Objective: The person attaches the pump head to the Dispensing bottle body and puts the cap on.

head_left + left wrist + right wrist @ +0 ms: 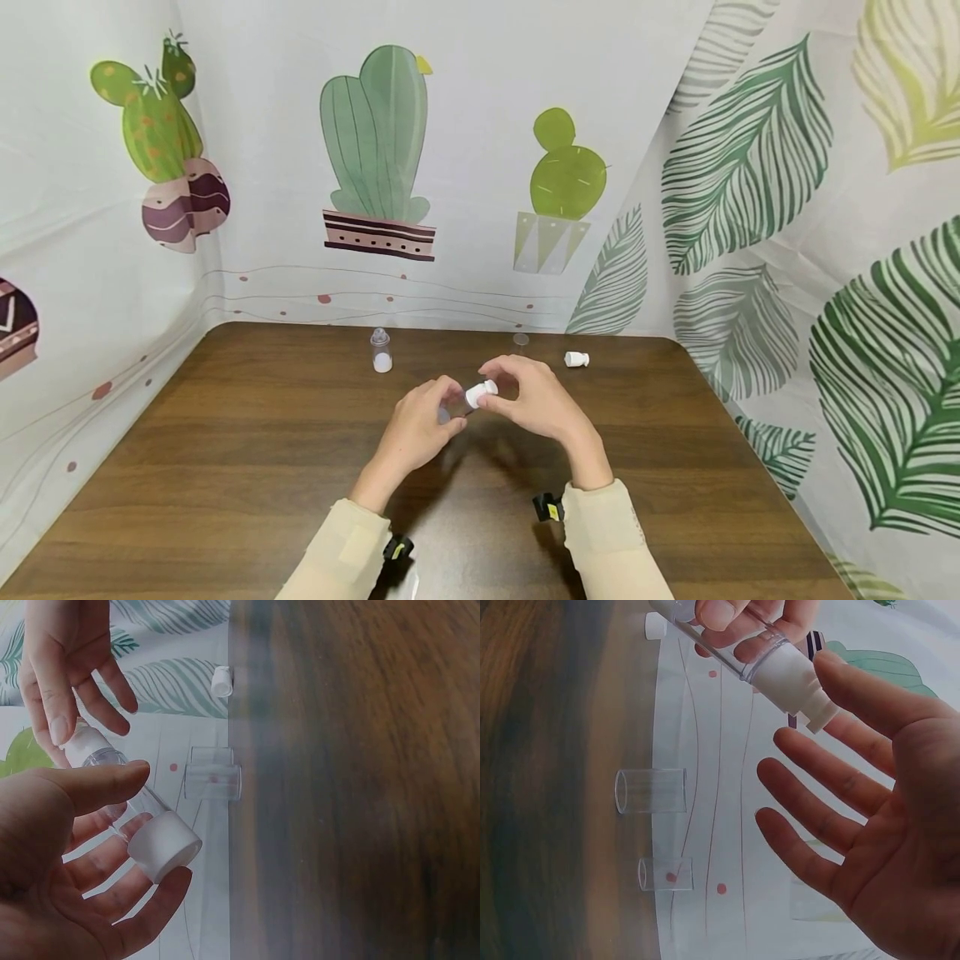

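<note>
A clear pump bottle (154, 801) with a white base (163, 844) is held tilted above the table. My left hand (417, 425) grips its clear body between thumb and fingers. Its white pump top (784, 679) points up toward my right hand (536, 402). The right thumb lies at the edge of the pump top and one finger passes behind it. The other right fingers are spread and fairly straight. Part of the bottle body is hidden by my left fingers.
A second bottle (381, 350), clear with white in its lower part, stands at the back of the wooden table (247, 433). Two clear cylindrical caps (651, 791) stand at the back behind the hands. A white pump top (577, 359) lies to their right. A patterned cloth (480, 167) rises behind.
</note>
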`<state>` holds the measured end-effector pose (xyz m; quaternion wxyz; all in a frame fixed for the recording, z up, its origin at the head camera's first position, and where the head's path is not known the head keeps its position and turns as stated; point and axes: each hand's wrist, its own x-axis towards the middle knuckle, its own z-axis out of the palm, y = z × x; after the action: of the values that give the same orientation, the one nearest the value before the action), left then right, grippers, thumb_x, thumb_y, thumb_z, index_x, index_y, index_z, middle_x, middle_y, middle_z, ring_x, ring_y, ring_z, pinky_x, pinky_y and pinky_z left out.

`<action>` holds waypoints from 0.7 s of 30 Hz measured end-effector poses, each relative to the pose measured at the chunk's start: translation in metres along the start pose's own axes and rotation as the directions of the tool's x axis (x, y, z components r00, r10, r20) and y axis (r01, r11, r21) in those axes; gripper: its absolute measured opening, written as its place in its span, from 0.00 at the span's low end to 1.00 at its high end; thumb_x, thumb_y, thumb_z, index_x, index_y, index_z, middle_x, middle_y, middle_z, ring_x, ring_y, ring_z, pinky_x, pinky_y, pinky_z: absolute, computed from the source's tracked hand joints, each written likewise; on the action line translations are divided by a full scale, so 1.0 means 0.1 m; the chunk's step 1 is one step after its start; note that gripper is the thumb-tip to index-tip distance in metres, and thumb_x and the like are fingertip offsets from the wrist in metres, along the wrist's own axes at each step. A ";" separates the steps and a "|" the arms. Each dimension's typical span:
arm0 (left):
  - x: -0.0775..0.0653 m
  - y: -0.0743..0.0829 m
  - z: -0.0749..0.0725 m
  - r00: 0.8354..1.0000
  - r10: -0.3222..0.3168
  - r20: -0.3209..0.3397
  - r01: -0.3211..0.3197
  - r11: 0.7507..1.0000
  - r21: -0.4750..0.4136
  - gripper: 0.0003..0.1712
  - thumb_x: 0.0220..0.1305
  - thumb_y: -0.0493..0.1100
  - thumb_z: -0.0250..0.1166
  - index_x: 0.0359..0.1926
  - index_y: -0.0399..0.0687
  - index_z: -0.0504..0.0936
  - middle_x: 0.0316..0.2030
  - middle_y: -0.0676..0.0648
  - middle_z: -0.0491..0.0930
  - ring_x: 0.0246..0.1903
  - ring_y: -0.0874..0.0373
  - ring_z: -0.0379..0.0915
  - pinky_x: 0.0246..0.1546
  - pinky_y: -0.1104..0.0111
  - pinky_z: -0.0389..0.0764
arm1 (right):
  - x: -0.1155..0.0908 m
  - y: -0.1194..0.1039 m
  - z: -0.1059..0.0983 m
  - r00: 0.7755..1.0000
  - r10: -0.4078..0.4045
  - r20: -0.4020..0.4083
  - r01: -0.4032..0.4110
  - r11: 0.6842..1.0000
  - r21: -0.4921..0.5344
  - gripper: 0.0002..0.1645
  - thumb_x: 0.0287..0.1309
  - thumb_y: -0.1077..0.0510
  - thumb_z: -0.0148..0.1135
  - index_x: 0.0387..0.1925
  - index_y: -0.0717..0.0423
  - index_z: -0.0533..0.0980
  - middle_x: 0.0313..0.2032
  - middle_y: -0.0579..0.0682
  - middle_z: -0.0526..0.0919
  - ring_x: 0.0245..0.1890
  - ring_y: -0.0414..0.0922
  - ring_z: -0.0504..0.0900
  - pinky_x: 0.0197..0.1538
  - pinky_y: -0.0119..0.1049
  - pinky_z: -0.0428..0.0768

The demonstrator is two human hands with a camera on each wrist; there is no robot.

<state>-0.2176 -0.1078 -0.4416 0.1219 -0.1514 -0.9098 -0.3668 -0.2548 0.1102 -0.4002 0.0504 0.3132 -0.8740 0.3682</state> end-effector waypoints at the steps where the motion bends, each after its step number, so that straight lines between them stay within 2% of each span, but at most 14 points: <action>1: 0.00 0.00 0.00 1.000 -0.001 0.000 0.001 1.000 0.000 0.20 0.58 0.40 0.81 0.48 0.49 0.82 0.47 0.47 0.88 0.50 0.48 0.84 0.53 0.48 0.82 | 0.00 0.00 0.00 1.000 -0.004 -0.001 0.004 1.000 -0.003 0.20 0.60 0.54 0.80 0.53 0.50 0.84 0.47 0.43 0.88 0.48 0.42 0.85 0.57 0.46 0.83; 7: 0.00 0.00 0.00 1.000 0.007 -0.007 -0.007 1.000 -0.003 0.20 0.57 0.39 0.82 0.47 0.49 0.82 0.47 0.47 0.88 0.50 0.47 0.84 0.53 0.48 0.82 | 0.00 0.02 -0.01 0.999 -0.041 -0.001 0.041 0.999 0.012 0.21 0.58 0.58 0.81 0.53 0.50 0.84 0.49 0.41 0.87 0.49 0.41 0.84 0.58 0.43 0.83; 14: 0.00 0.00 0.00 1.000 0.008 -0.006 -0.008 1.000 -0.007 0.20 0.58 0.39 0.82 0.47 0.50 0.82 0.48 0.47 0.88 0.49 0.47 0.84 0.53 0.48 0.82 | 0.00 0.02 -0.01 0.996 -0.084 0.020 0.083 0.996 0.036 0.20 0.57 0.64 0.80 0.51 0.54 0.84 0.46 0.44 0.88 0.47 0.41 0.84 0.57 0.44 0.83; 21: 0.00 0.00 0.00 1.000 0.009 -0.006 -0.009 1.000 -0.008 0.20 0.57 0.38 0.82 0.47 0.50 0.82 0.48 0.47 0.88 0.49 0.48 0.84 0.52 0.48 0.82 | 0.00 0.03 -0.01 0.996 -0.079 0.032 0.078 0.997 0.025 0.18 0.57 0.67 0.78 0.48 0.52 0.85 0.42 0.43 0.87 0.46 0.41 0.83 0.55 0.43 0.83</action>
<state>-0.2171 -0.1077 -0.4417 0.1255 -0.1548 -0.9073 -0.3702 -0.2568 0.1123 -0.4013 0.0466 0.3538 -0.8573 0.3710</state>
